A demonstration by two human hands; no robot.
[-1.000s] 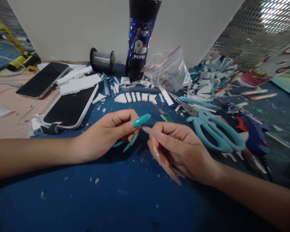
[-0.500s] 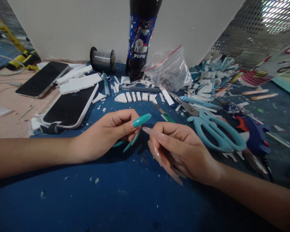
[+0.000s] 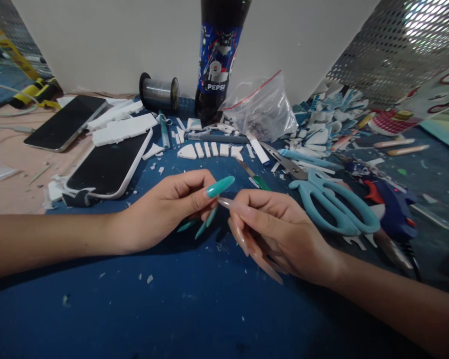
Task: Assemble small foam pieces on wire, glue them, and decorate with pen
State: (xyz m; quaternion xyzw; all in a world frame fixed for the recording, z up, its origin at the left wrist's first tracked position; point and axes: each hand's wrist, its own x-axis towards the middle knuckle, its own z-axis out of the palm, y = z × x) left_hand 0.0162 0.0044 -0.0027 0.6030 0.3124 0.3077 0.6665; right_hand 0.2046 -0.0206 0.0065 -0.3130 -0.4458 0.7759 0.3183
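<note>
Head view, from where I stand. Item: left hand (image 3: 179, 209), long teal nails, thumb closed against the fingers. Item: right hand (image 3: 277, 234), long pale-pink glossy nails, thumb likewise closed on the forefinger, its tip meeting the left fingertips or nearly so. Whether anything fine lies between them, I cannot tell.

Step in hand, by my judgement: close fingertip work above the table. Next move would call for a light, steady pinch and nails kept clear.

Just beyond: row of white foam pieces laid out as a fish (image 3: 214, 149), head left, tail right, segments spaced apart; small green-handled knife (image 3: 261, 182) beside the tail. Right: light-blue-handled metal scissors (image 3: 318, 180); dark-blue glue gun with red trigger (image 3: 394, 214); heap of white and blue offcuts (image 3: 322, 129). Left: white-rimmed black phone (image 3: 105, 167), white foam slab (image 3: 125, 130) across its top; second black phone (image 3: 65, 124) behind.

Rear: spool of clear line (image 3: 159, 94); dark cola bottle with blue label (image 3: 217, 70), upright; clear zip bag with red seal (image 3: 262, 112).

Surface: dark-blue table (image 3: 172, 299), crumb-strewn. Room: plain pale panel (image 3: 134, 45); perforated metal screen (image 3: 359, 55), right.
</note>
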